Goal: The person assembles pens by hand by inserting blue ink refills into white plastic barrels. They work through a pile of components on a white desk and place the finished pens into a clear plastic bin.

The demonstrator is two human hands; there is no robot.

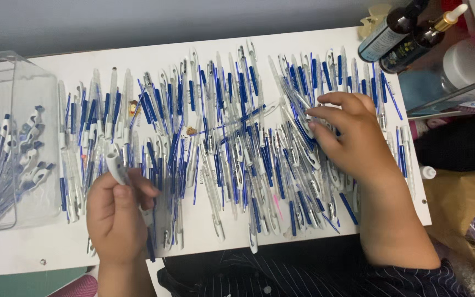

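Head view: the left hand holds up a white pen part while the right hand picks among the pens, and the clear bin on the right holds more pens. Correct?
Not quite. The head view shows the clear bin on the left. The left hand holds a white pen part; the right hand reaches into the pens.

Two dark labelled bottles (397, 30) at top right.

a white table (204, 242) carries scattered blue-and-clear pens (232, 137) and a clear bin (23, 88).

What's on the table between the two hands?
Head view: a dense spread of blue-and-clear pen parts covers the white table between left hand and right hand.
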